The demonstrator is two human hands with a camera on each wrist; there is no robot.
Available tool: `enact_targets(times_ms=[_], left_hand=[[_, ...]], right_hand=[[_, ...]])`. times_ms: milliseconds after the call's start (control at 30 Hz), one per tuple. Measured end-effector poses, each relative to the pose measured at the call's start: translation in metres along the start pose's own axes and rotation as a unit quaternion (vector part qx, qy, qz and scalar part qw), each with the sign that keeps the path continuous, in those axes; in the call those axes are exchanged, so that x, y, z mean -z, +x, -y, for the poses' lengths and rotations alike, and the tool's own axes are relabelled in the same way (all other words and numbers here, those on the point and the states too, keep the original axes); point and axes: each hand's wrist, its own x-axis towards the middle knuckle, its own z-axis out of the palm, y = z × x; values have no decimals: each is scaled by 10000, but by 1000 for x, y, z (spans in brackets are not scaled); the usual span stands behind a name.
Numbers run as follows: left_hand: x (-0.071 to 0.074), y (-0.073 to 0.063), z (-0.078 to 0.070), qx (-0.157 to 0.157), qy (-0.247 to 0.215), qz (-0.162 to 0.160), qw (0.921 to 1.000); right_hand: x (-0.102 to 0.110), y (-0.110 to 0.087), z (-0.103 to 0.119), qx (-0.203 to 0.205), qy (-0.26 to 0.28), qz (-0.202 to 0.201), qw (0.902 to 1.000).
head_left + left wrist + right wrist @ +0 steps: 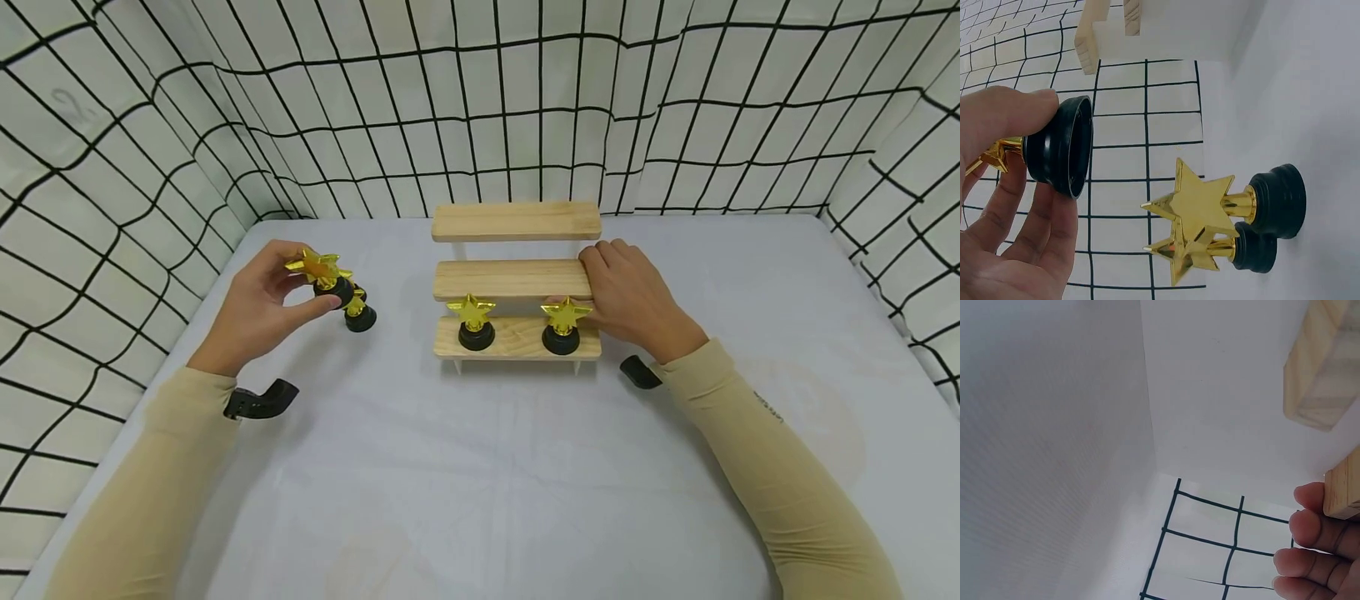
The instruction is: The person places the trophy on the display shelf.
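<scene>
In the head view my left hand [257, 315] pinches a gold star trophy [333, 289] by its black base between thumb and fingers, above the table. The left wrist view shows the hollow underside of that base [1054, 150]. Just beyond it, two more star trophies [1280, 201] stand upright side by side on the table. On the right, my right hand [633, 293] grips the right end of the middle shelf of a three-step wooden rack [510, 280]. Its fingers [1310, 528] curl at the shelf's end in the right wrist view. Two star trophies, left [476, 336] and right [561, 340], stand on the bottom shelf.
The rack's top shelf [517, 222] stands farthest back. White cloth covers the table [480, 467]. White walls with a black grid [510, 108] enclose the back and both sides. A black strap piece [262, 402] juts from the left wrist, another [640, 372] from the right.
</scene>
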Motion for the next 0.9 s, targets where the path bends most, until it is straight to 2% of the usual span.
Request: enact_targets(times_ms=[267, 467, 900], left_hand=[[-15, 9, -10, -274, -171, 149, 9994], [-22, 16, -18, -548, -62, 237, 9982], [-44, 28, -34, -758, -125, 411, 9962]], right_hand=[[-1, 0, -1, 91, 37, -110, 9999], [-2, 0, -2, 143, -56, -336, 9993], [-1, 0, -2, 103, -105, -324, 9994]])
